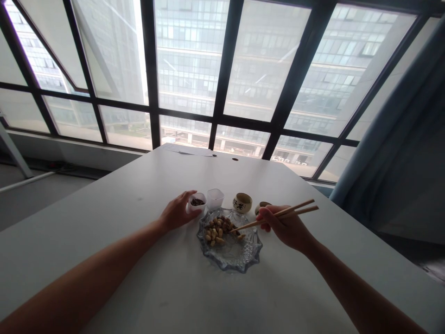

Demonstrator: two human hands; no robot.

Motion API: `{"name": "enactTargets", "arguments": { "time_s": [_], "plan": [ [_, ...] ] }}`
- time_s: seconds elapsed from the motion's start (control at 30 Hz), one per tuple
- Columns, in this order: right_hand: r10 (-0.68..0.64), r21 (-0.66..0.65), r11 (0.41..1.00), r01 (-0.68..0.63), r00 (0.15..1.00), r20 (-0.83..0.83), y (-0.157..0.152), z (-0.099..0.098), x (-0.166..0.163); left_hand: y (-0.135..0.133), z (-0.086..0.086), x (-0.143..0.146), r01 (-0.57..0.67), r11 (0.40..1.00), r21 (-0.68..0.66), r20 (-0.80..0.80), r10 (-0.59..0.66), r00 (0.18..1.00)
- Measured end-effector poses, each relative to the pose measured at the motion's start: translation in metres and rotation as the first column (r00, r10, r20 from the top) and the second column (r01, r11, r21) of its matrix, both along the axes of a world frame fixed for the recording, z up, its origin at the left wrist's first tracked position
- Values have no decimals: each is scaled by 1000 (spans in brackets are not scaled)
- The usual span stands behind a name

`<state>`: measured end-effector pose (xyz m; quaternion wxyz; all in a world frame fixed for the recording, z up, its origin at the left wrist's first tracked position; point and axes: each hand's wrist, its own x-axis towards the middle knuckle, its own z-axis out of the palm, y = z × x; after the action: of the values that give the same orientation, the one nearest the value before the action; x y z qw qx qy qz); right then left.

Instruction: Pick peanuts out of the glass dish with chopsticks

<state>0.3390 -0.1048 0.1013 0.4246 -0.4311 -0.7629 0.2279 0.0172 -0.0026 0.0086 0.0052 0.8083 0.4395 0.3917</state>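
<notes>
My right hand (284, 226) grips a pair of wooden chopsticks (278, 215), whose tips reach into a pile of nuts and beans (218, 229) on a scalloped glass plate (243, 255). My left hand (178, 211) curls around a small white cup (197, 202) with dark bits inside, just beyond the plate's far left rim. Next to it stands an empty translucent square cup (215, 198). A tan ceramic cup with dark characters (242, 202) sits to its right. Another small tan cup (261, 205) is partly hidden behind my right hand.
Everything rests on a white table (139, 260) that narrows toward a big black-framed window (222, 93). A blue-grey curtain (392, 139) hangs at the right. The floor drops away on the left of the table.
</notes>
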Motion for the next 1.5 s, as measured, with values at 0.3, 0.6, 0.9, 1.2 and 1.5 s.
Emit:
{"name": "enactTargets", "arguments": {
  "time_s": [0.3, 0.6, 0.9, 1.2, 1.5],
  "plan": [
    [-15, 12, 1000, 14, 997, 79, -4, 1, -13, 0, 0, 0, -5, 1000, -7, -3, 5, 1000],
    [36, 177, 980, -94, 952, 305, -14, -3, -23, -1, 1, 1, -12, 1000, -11, -20, 12, 1000],
    [42, 159, 983, -94, 952, 305, -17, 1, -23, 0, 0, 0, 1, 1000, 6, -16, -1, 1000],
    [-20, 129, 991, -19, 957, 290, -17, 8, -17, -1, 1, 0, 4, 1000, -11, -33, -4, 999],
    [-23, 130, 991, -16, 955, 294, -23, 13, -23, -4, 5, 0, 4, 999, -42, -29, -5, 1000]
  ]
}}
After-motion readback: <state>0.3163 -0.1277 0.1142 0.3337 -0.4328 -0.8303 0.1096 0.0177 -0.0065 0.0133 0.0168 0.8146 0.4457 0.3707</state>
